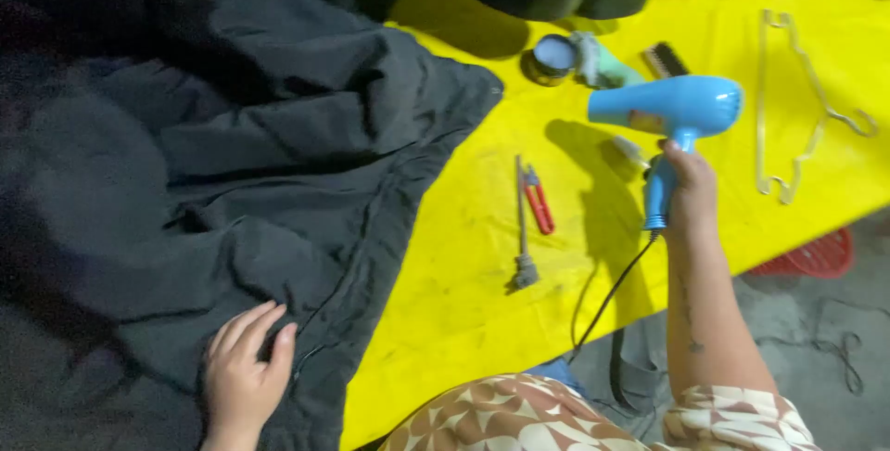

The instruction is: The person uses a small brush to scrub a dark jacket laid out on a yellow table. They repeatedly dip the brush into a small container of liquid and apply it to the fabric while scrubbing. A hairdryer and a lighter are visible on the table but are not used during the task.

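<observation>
right hand (691, 187) grips blue hair dryer (672, 108) | left hand (243, 368) flat on black garment (232, 164)

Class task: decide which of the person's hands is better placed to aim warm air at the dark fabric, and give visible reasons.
Probably the right hand: it already grips the blue hair dryer. The left hand lies flat on the dark fabric.

The dark garment (213, 164) runs off the left and top edges, the red basket (811, 256) hides partly under the yellow table cover (482, 256), and the hair dryer's cord (603, 307) drops from sight
</observation>
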